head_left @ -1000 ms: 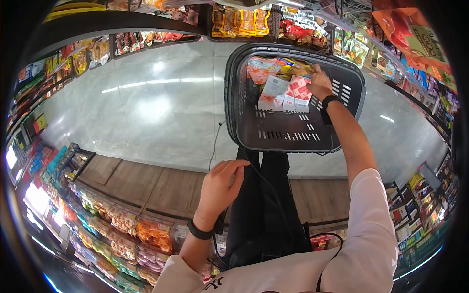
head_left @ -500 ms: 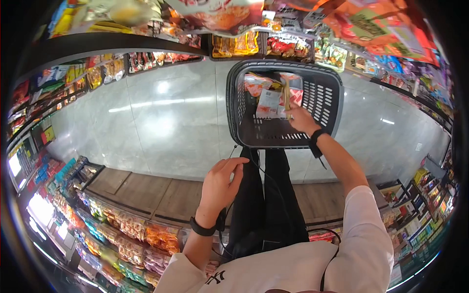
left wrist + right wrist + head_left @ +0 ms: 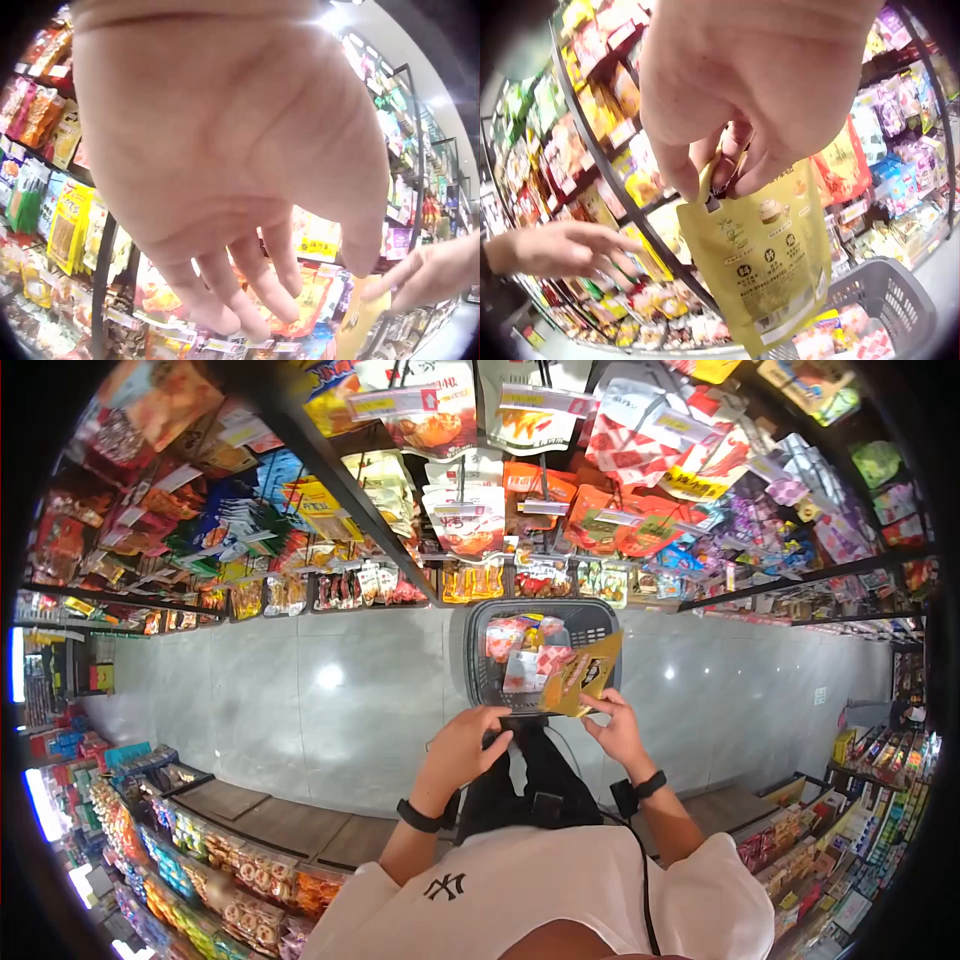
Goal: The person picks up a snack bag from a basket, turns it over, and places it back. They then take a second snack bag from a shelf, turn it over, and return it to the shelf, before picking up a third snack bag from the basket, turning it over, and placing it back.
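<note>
A yellow-gold bag (image 3: 583, 678) is pinched by its edge between thumb and fingers of the right hand (image 3: 617, 732), above the basket's near right corner. The right wrist view shows the bag (image 3: 761, 255) hanging from the right hand (image 3: 754, 90), its printed side visible. The left hand (image 3: 462, 755) hovers empty at the basket's near left side, fingers relaxed; in the left wrist view the left hand (image 3: 225, 142) spreads its fingers loosely. Inside the black basket (image 3: 478, 685) lie a pink-white package (image 3: 503, 637) and a red-and-white checkered one (image 3: 552, 658).
Shelves with hanging snack bags (image 3: 465, 510) rise in front, with trays of packets along their foot. Grey floor tiles (image 3: 380, 700) stretch either side of the basket. Behind the person stand low shelves with more packets (image 3: 255, 865) and a wooden ledge (image 3: 300, 832).
The right hand has come up out of the basket towards the body with the yellow-gold bag. The head view has tilted up, showing more shelves. The left hand stays empty.
</note>
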